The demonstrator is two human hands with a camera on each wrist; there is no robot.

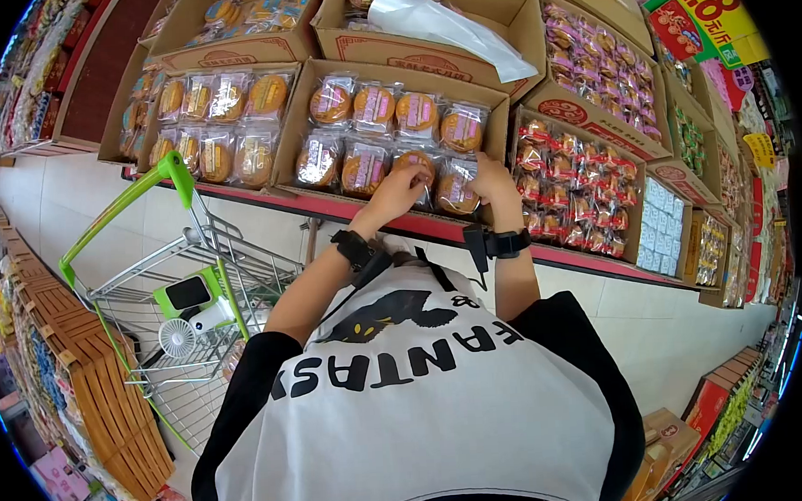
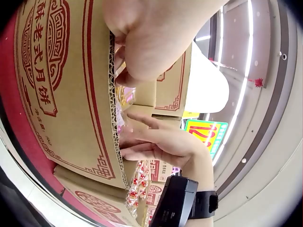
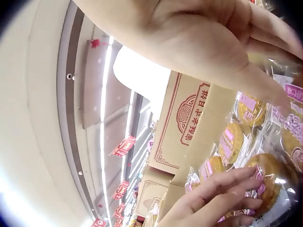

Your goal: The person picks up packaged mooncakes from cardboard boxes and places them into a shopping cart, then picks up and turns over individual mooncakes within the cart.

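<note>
In an open cardboard box [image 1: 290, 170] lie rows of round pastries in clear wrappers. My left hand [image 1: 398, 194] reaches over the front edge; in the right wrist view its loosely extended fingers [image 3: 236, 182] rest on a wrapped pastry [image 3: 267, 177]. At the box's front right corner, my right hand [image 1: 495, 184] touches the end pack [image 1: 458, 189]. The left wrist view shows this right hand [image 2: 163, 142] with its fingers fairly straight, their tips partly behind the cardboard edge. Its thumb lies along a pack's wrapper [image 3: 289, 127] in the right wrist view.
A shopping cart [image 1: 152, 263] with a small fan [image 1: 178, 337] stands at the left. More boxes of pastries surround this one, with red-wrapped packs [image 1: 579, 182] on the right. A white plastic sheet [image 1: 448, 32] lies over the box behind.
</note>
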